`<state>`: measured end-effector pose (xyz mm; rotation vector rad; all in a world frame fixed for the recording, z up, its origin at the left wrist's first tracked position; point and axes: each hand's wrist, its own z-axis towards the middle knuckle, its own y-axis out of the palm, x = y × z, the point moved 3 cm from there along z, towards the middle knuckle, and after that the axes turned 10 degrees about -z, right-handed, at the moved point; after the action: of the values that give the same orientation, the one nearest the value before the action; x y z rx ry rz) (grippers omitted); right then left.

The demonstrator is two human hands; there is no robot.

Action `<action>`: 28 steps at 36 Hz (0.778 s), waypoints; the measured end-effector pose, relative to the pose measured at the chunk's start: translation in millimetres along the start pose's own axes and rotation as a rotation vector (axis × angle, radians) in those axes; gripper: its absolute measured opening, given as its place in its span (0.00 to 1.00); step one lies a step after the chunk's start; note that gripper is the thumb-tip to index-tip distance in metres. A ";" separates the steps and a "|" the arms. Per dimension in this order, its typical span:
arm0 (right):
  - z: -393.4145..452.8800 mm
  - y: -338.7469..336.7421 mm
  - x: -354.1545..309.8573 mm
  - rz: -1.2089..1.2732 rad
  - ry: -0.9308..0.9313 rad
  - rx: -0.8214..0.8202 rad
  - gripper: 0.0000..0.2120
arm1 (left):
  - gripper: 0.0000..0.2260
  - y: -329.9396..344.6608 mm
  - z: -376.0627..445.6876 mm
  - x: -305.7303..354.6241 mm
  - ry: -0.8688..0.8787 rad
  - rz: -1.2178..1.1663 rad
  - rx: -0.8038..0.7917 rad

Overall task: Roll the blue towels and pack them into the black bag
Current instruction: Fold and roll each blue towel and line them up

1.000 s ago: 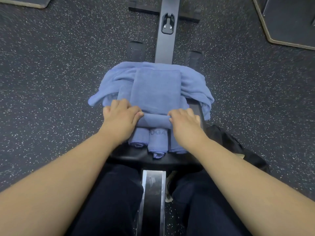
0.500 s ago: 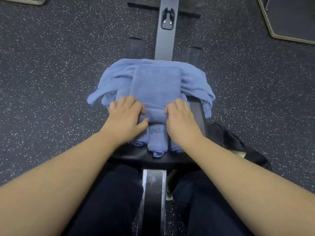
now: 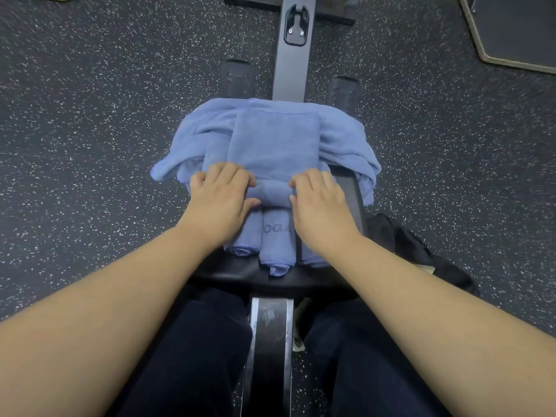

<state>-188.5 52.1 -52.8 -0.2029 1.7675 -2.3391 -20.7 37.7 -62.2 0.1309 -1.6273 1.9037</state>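
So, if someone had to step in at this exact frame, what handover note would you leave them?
Left hand and right hand: both grip the near end of the folded towel, fingers curled over the roll just started.
Three rolled towels lie side by side on the black seat, under the hands.
More loose blue towels are heaped beneath and behind the folded one.
The black bag sits on the floor to the right; no towel shows in it.
Left: finish this roll, roll the heap, pack everything.

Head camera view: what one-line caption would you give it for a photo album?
Both hands, left hand and right hand, roll a folded blue towel beside finished rolls.
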 end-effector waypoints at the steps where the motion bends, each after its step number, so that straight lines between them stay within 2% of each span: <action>1: 0.4 -0.3 -0.1 0.002 0.001 0.000 0.06 | 0.11 -0.1 0.8 -0.2 0.003 0.002 0.004; 4: 2.0 -1.9 0.0 -0.008 0.002 0.029 0.09 | 0.08 -1.0 3.6 -0.3 -0.009 0.007 -0.002; 6: 2.9 -2.8 -0.6 -0.024 -0.007 0.066 0.06 | 0.07 -2.4 6.3 -0.5 -0.015 0.010 0.000; 7: 3.5 -3.9 -1.5 -0.027 -0.008 0.085 0.07 | 0.07 -3.1 7.8 -0.5 -0.016 0.012 0.003; 12: 5.6 -11.0 -7.3 -0.021 -0.052 0.153 0.12 | 0.11 -3.6 12.9 -1.8 -0.014 0.031 0.027; 17: 6.6 -2.0 -2.7 -0.071 -0.045 0.037 0.19 | 0.10 0.0 20.4 -1.1 -0.071 0.024 0.006; 23: 12.9 6.1 6.4 -0.034 -0.039 -0.030 0.14 | 0.17 -0.6 19.4 -2.9 -0.034 0.034 0.053; 28: 17.1 7.7 8.9 0.007 -0.045 -0.081 0.13 | 0.08 -3.2 15.2 3.9 0.105 0.001 0.122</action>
<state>-192.7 31.9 -55.6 -0.2596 1.8399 -2.2419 -26.9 25.3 -54.1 0.0794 -1.4434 1.9764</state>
